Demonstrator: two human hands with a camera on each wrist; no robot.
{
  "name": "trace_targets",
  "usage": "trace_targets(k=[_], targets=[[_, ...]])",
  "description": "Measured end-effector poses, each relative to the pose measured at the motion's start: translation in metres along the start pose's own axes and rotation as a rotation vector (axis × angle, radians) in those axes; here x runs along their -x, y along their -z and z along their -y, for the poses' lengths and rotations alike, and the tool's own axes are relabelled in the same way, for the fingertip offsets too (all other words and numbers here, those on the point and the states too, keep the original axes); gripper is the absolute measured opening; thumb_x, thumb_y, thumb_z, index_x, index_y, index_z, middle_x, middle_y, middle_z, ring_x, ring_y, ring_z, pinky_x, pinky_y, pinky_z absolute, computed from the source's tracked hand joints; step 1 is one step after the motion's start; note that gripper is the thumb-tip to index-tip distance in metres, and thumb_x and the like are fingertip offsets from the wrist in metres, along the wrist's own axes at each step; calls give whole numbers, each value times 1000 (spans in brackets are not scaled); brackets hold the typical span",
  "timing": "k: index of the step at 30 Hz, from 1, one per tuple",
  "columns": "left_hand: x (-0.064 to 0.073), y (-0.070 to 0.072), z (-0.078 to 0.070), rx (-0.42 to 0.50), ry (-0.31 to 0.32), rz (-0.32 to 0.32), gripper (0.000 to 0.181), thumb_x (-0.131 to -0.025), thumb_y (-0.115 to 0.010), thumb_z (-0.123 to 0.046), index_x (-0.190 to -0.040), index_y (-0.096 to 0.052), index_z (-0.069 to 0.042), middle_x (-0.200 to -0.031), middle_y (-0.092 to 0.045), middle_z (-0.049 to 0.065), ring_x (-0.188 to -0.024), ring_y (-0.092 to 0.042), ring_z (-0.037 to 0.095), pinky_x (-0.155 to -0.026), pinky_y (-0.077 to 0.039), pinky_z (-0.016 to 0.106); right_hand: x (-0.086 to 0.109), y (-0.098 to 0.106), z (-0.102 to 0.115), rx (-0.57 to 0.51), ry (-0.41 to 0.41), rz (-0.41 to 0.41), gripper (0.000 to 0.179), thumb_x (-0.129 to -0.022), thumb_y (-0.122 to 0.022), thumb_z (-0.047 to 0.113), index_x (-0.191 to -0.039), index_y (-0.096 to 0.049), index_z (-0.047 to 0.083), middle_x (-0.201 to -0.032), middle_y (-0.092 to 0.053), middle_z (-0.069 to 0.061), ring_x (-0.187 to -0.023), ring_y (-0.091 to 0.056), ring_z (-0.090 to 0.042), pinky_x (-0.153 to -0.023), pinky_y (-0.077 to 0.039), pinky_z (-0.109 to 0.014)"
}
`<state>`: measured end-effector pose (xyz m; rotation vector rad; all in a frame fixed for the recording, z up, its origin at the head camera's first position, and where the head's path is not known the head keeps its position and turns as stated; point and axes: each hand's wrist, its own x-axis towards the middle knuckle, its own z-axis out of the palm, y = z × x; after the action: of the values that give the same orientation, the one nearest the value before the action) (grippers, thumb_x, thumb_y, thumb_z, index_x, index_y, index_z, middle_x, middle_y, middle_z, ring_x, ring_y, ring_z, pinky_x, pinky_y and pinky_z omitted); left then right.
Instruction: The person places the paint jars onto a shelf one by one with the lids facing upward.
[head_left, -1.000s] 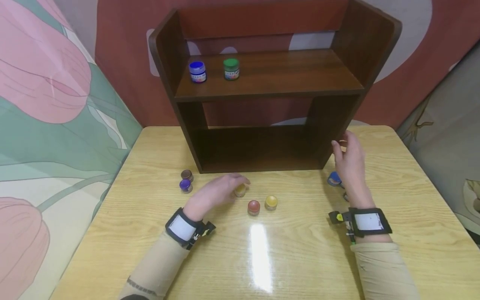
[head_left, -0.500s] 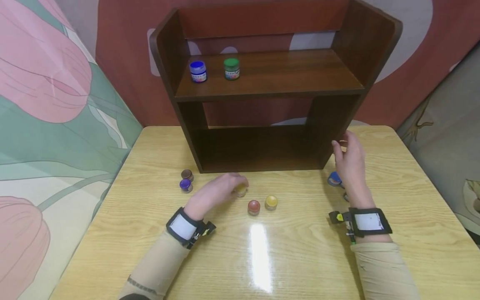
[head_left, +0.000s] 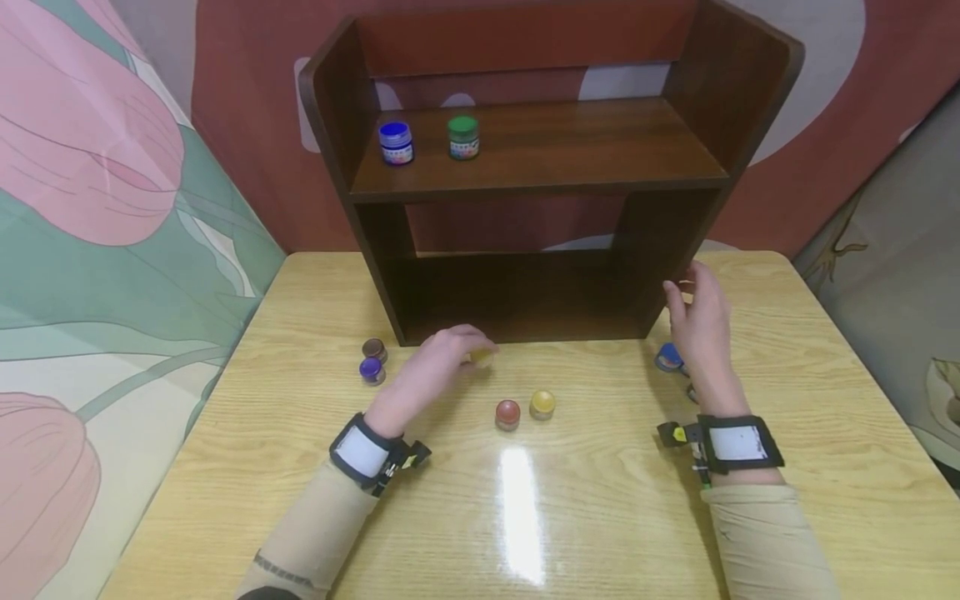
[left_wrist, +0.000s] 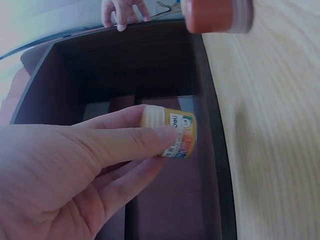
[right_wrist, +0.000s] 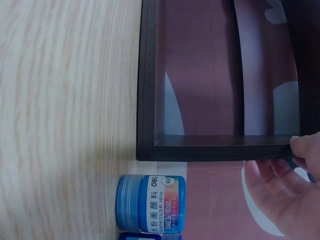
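My left hand [head_left: 427,371] pinches a small yellow paint jar [left_wrist: 186,135] between thumb and fingers, in front of the shelf's lower opening. In the left wrist view the jar lies on its side relative to the camera, its printed label showing. At the right side panel of the dark brown wooden shelf [head_left: 540,188], my right hand [head_left: 703,325] grips the edge. Its thumb lies on the front edge and its fingers on the outer side, as the right wrist view shows. A blue jar [head_left: 396,143] and a green jar [head_left: 463,138] stand on the upper board.
On the table [head_left: 600,500], a red jar [head_left: 507,415] and another yellow jar [head_left: 542,406] stand near the middle. Brown [head_left: 374,350] and purple jars [head_left: 371,371] are at the left. Below the right hand stands a blue jar [right_wrist: 165,204], with more beside it partly hidden.
The left hand has lifted the yellow jar off the table and moved it slightly toward the shelf. The right hand stays at the shelf's side.
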<state>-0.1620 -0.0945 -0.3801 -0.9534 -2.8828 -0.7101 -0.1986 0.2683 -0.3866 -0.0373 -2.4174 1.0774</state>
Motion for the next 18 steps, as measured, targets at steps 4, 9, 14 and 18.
trace_targets(k=[4,9,14,18], targets=[[0,4,-2,18,-15,-42,37,-87,-75,-3,-123,-71,-14,-122,-70,5,-115,-66,20,-98,-57,32,0,0,0,2,6,-3,40,-104,-51,20,-138,-48,0,-130,-57,-24,-117,-61,-40,-90,-57,-56],[1,7,-3,5,-31,-69,43,-89,-73,-3,-129,-68,-16,-125,-65,7,-114,-66,21,-96,-58,31,1,-1,0,3,2,0,40,-104,-51,20,-139,-48,1,-131,-57,-23,-118,-61,-40,-90,-56,-56],[-1,9,-4,24,-37,-85,44,-91,-71,-6,-133,-65,-17,-128,-62,7,-114,-64,20,-95,-58,29,0,0,1,0,6,0,40,-104,-51,20,-139,-48,1,-131,-58,-23,-117,-61,-40,-90,-57,-56],[-4,11,-8,51,-66,-135,44,-91,-71,-7,-134,-64,-16,-128,-62,8,-112,-64,20,-93,-58,28,0,0,-1,-1,5,-1,39,-104,-50,20,-138,-48,0,-130,-57,-24,-117,-61,-40,-89,-57,-56]])
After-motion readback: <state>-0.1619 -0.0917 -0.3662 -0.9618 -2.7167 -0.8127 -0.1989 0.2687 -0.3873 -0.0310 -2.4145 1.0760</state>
